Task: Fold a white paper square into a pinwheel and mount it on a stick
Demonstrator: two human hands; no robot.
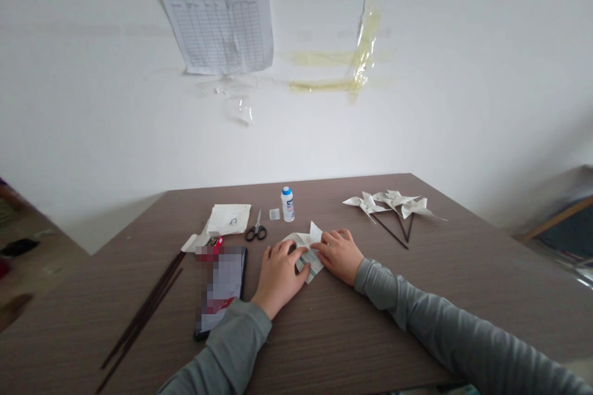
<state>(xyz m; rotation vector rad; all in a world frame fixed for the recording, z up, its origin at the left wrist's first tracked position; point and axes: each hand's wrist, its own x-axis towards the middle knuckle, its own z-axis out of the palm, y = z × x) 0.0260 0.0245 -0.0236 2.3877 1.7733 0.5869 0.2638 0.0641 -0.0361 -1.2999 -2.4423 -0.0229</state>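
A piece of printed white paper (313, 266) lies on the table in front of me, its corners lifted into pointed folds like a pinwheel. My left hand (279, 274) is curled over its left side, with the thumb and index finger gripping the paper. From the other side my right hand (341, 254) presses its bent fingers onto the paper near its middle. The fingers partly cover the paper's centre. Just beyond stands a white glue bottle (288, 206) with a blue cap. Black-handled scissors (256, 232) lie to the left of the bottle.
Three paper pinwheels (393, 200) on dark sticks lie at the back right. At the left are a stack of paper squares (228, 220), a phone (221, 296) and several dark sticks (143, 315). A small clear square piece (275, 214) rests near the bottle. A wall (315, 142) rises behind.
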